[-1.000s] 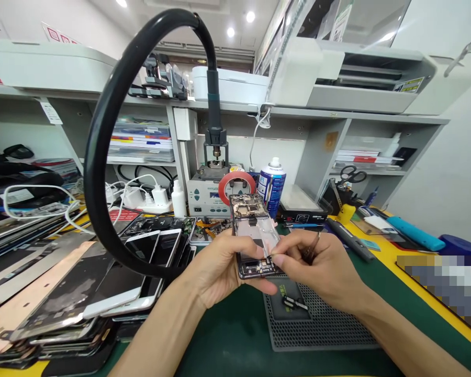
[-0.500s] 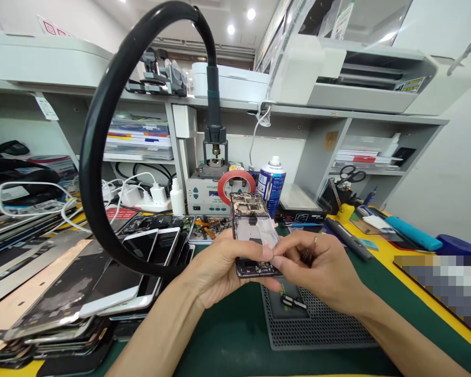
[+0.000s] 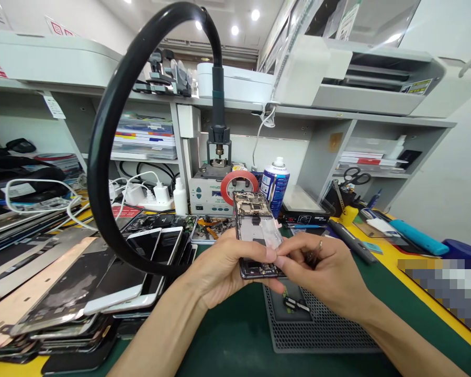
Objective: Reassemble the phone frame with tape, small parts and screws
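An opened smartphone (image 3: pixel 255 222) tilts up in front of me, its circuit board bare at the top and a pale clear film over its middle. My left hand (image 3: pixel 227 267) is closed around it from the left and below, the thumb lying across its lower part. At the phone's lower right edge, my right hand (image 3: pixel 317 269) has thumb and forefinger pinched together, close to the left thumb tip. What that pinch holds is too small to make out. Below, small black parts (image 3: pixel 296 303) lie in the recess of a grey perforated mat (image 3: pixel 325 335).
Stacked phones and screens (image 3: pixel 113 277) cover the left. A thick black hose (image 3: pixel 98 141) loops down close to my left forearm. Behind the phone stand red tape (image 3: pixel 224 191), a blue spray can (image 3: pixel 277 183) and a bench machine (image 3: pixel 206 193). Tools line the right side.
The whole view has shifted slightly, so everything sits a little further right. Both hands keep nearly the same pose on the phone.
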Demonstrator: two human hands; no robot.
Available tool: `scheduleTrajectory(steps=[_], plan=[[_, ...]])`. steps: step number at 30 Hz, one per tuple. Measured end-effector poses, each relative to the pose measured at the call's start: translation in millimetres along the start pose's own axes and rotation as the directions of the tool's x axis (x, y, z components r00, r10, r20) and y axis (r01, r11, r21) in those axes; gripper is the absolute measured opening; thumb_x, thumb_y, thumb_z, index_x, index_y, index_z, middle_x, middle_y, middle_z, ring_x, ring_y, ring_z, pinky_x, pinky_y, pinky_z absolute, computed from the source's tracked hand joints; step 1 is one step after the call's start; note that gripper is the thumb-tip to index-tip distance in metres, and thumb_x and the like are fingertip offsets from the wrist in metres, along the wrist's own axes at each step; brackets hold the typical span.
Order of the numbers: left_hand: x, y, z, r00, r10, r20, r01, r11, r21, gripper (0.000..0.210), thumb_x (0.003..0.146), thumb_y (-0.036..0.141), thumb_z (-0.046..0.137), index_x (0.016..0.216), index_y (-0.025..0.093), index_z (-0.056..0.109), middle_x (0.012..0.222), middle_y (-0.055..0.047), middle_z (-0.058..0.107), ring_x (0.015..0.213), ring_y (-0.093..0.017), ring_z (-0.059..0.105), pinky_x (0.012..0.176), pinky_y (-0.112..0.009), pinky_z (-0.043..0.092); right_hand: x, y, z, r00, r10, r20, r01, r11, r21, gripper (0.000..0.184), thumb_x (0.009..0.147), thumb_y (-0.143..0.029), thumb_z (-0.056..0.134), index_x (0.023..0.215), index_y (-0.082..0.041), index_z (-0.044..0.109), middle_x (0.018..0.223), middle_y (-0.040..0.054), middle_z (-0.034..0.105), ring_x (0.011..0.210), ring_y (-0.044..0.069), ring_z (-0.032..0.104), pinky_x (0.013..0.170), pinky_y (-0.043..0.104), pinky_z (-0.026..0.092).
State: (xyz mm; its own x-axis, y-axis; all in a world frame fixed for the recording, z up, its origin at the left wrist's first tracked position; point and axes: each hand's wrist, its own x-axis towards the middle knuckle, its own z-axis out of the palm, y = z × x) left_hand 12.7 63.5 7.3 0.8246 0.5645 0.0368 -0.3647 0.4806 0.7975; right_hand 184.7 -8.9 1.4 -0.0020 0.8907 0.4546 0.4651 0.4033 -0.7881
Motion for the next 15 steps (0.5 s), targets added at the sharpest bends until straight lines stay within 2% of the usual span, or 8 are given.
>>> scheduleTrajectory(steps=[7, 12, 15], plan=[[0.4, -0.2, -0.3, 1.000, 0.005, 0.002, -0.005, 1.000, 0.011, 0.023, 0.074, -0.001, 0.068, 0.095, 0.007, 0.069, 0.085, -0.009, 0.069, 0.071, -0.018, 0.069, 0.058, -0.030, 0.063, -0.3, -0.7, -0.8, 1.000, 0.017, 0.018, -0.017, 1.000, 0.016, 0.016, 0.085, -0.032, 0.069, 0.081, -0.017, 0.074, 0.052, -0.0051, 0.042, 0.047, 0.008, 0.028, 0.044, 0.024, 0.022], [-0.8, -1.0, -0.7, 0.999, -0.006, -0.036, 0.007, 1.000, 0.018, 0.020, 0.074, -0.002, 0.067, 0.092, 0.006, 0.068, 0.089, -0.010, 0.069, 0.073, -0.019, 0.069, 0.058, -0.030, 0.063, 1.2, -1.6, -2.0, 0.994, 0.081, 0.079, -0.085, 0.995, 0.055, 0.021, 0.088, -0.038, 0.068, 0.084, -0.018, 0.074, 0.058, -0.0035, 0.046, 0.052, 0.009, 0.031, 0.048, 0.025, 0.026], [-1.3, -1.1, -1.5, 0.999, -0.003, -0.050, 0.004, 1.000, 0.013, 0.017, 0.074, -0.002, 0.067, 0.089, 0.007, 0.067, 0.090, -0.009, 0.068, 0.074, -0.019, 0.068, 0.058, -0.030, 0.063, 2.1, -3.2, -4.2, 0.991, 0.099, 0.091, -0.108, 0.989, 0.102, 0.020, 0.087, -0.037, 0.070, 0.089, -0.018, 0.073, 0.059, -0.0053, 0.041, 0.052, 0.009, 0.031, 0.049, 0.024, 0.026]])
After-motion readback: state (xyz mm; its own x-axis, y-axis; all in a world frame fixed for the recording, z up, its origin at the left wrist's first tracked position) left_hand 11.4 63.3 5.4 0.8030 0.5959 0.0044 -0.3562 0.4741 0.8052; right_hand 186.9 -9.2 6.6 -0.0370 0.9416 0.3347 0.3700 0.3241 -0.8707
